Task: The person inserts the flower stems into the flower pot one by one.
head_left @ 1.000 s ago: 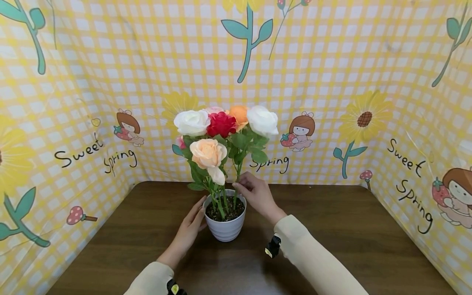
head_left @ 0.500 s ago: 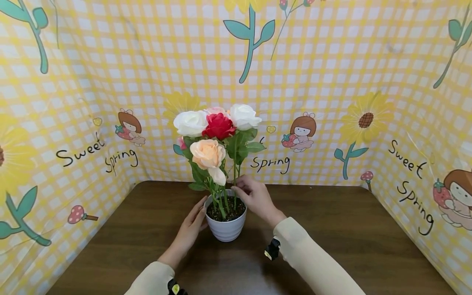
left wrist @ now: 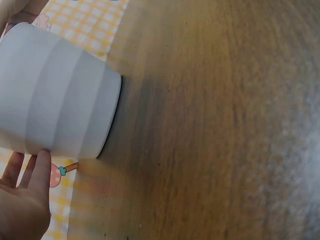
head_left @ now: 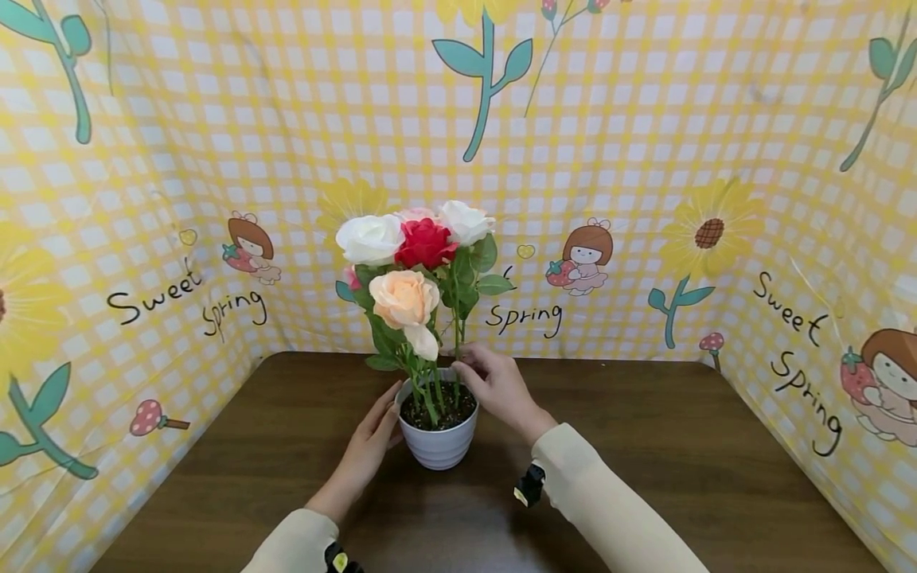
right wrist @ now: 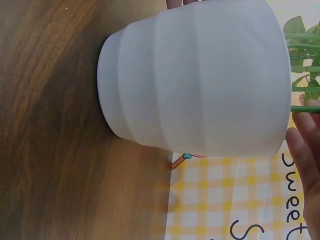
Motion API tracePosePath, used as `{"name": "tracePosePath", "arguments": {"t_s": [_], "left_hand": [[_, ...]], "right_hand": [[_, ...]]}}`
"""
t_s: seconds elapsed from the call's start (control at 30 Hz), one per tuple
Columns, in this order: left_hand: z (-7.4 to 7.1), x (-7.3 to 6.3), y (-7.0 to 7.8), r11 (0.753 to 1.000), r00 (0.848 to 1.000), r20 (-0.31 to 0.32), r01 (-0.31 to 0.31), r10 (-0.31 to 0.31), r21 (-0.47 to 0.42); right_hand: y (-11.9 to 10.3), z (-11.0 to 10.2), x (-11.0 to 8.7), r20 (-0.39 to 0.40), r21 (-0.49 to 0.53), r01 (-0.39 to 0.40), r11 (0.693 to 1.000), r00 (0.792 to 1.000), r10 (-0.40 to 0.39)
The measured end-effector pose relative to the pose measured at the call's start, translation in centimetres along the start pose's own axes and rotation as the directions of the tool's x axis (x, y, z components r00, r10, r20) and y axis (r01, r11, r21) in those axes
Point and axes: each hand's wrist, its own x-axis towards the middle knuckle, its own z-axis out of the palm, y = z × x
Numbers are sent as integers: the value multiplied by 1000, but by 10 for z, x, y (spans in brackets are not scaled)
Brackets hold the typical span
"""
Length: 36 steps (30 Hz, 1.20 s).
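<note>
A white ribbed flower pot (head_left: 438,447) with dark soil stands upright on the table, holding several roses. My left hand (head_left: 368,446) rests its fairly straight fingers against the pot's left side; the left wrist view shows these fingers (left wrist: 41,172) touching the wall. At the right rim, my right hand (head_left: 501,390) pinches the green stem of the white rose (head_left: 466,223) low down, just above the soil. In the right wrist view that stem (right wrist: 300,108) lies by the fingertips. A red rose (head_left: 426,243), a peach rose (head_left: 404,299) and another white rose (head_left: 370,239) stand to the left.
The brown wooden table (head_left: 630,461) spreads around the pot. Yellow-checked cloth (head_left: 609,119) with printed flowers and figures hangs along the back and both sides. Black devices (head_left: 528,484) are strapped at both wrists.
The right-hand white rose has swung left toward the red one, and the orange rose behind is now hidden. The right hand shifted slightly; the left hand and pot stayed put.
</note>
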Motion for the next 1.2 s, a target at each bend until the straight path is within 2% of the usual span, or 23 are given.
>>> {"name": "tracePosePath", "arguments": {"t_s": [0.23,0.73,1.2], "left_hand": [[-1,0,0,1000,1000,4,0,0,-7],[0,-1,1,1000,1000,15,-2,2,3],[-1,-2,0,1000,1000,-4,4,-4,7]], "right_hand": [[1,3,1,-20,0,2,1000,1000,-2],[1,2,0,-7,76,-119,990,993,120],[-1,-1,-4,17,74,-149,986,989,148]]}}
